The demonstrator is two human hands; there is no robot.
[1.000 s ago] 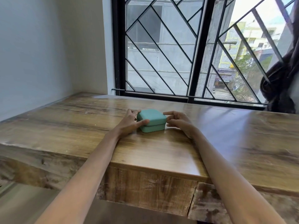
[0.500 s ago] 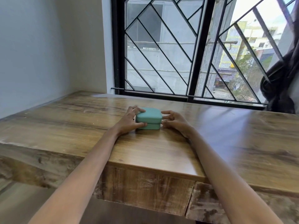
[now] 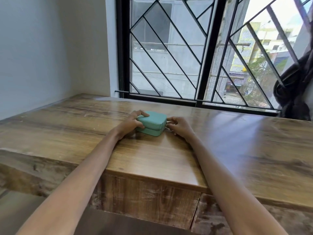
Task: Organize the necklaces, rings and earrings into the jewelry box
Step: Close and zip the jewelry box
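A small teal jewelry box (image 3: 152, 122) lies closed on the wooden table (image 3: 152, 158), a little past the middle. My left hand (image 3: 131, 123) grips its left side, thumb on the front edge and fingers curled over the lid. My right hand (image 3: 179, 127) is at the box's right corner, fingers curled and pinching what looks like the small zipper pull there. No necklaces, rings or earrings are in view.
A window with a black diagonal grille (image 3: 194, 56) runs along the table's far edge. A dark cloth bundle (image 3: 294, 92) hangs at the far right. A grey wall (image 3: 42, 48) borders the left side. The table's front edge is close to me.
The box has turned on the table under my hands, so its right corner now faces my right hand. My right fingers have closed in on that corner.
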